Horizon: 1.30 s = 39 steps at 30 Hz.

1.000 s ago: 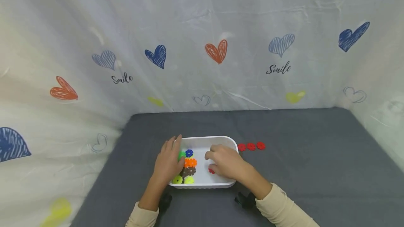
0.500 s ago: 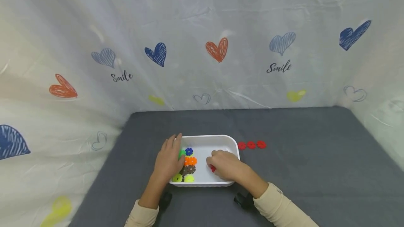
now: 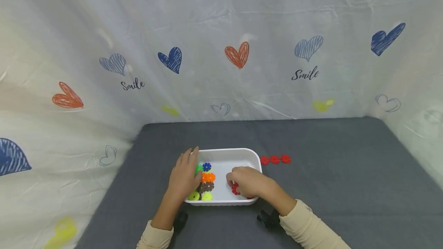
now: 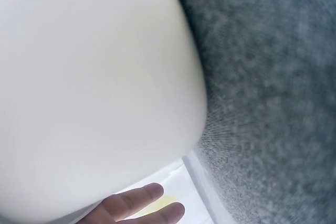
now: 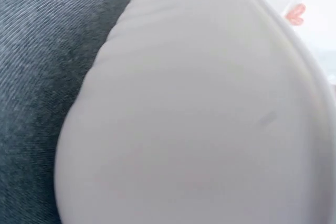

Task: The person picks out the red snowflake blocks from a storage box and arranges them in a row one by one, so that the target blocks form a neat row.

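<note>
A pale fabric curtain (image 3: 207, 22) printed with blue, orange and yellow hearts hangs behind a table covered in dark grey cloth (image 3: 328, 156); on it sits a shallow white rectangular tray (image 3: 225, 149) with rounded corners and a smooth rim; the left hand (image 3: 184, 176) lies over the tray's left edge, its fingers straight and slightly spread; the right hand (image 3: 250, 181) reaches inside the right half, fingers curled downward, though whether they pinch anything cannot be told; just beside them, on the tray floor, is a flat, round, bright red plastic disc (image 3: 235, 189) with a notched, flower-like edge, partly covered by the hand; three matching red discs (image 3: 275, 160) lie in a row on the cloth, just right of the tray; small blue, green, orange, brown and yellow-green discs (image 3: 208, 177) cluster inside, near the left hand.
</note>
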Each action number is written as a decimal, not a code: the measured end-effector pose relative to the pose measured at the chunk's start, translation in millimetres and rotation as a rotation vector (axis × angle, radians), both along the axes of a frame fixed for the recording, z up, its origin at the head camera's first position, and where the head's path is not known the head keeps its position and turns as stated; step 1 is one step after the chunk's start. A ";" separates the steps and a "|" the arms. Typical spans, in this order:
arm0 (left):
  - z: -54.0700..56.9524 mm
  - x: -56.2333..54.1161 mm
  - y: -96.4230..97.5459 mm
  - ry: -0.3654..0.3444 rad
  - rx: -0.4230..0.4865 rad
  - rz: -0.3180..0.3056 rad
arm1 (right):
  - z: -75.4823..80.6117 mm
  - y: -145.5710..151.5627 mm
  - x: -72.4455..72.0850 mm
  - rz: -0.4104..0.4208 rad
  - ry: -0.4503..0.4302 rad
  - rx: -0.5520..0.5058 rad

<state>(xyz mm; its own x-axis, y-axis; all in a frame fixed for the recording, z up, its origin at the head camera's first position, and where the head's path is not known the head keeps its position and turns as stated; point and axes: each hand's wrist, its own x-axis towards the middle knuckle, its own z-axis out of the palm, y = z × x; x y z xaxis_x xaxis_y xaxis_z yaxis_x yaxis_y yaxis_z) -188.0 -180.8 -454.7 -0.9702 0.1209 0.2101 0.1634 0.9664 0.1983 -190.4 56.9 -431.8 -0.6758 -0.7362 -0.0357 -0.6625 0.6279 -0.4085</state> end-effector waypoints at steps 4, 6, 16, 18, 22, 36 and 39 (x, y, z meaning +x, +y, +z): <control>2.0 -1.1 -0.6 0.011 -0.009 0.006 | 4.6 0.5 -1.6 0.011 -0.033 -0.018; 2.3 -1.1 -0.9 0.009 -0.010 0.006 | 5.7 1.6 -2.5 0.018 -0.043 -0.028; 2.8 1.3 0.3 -0.014 0.001 0.008 | 19.5 26.9 -13.0 0.017 -0.090 -0.136; 3.4 0.5 0.7 -0.009 -0.001 0.009 | 24.6 33.6 -15.6 0.006 -0.095 -0.173; 3.1 -1.0 1.2 -0.002 -0.005 0.010 | 32.2 45.9 -20.8 0.001 -0.123 -0.246; -2.2 3.6 -0.3 0.003 0.010 0.003 | 38.0 87.5 -34.2 -0.074 -0.076 -0.373; -0.9 1.2 -0.1 0.024 0.008 -0.007 | 43.0 106.3 -39.7 -0.149 -0.079 -0.382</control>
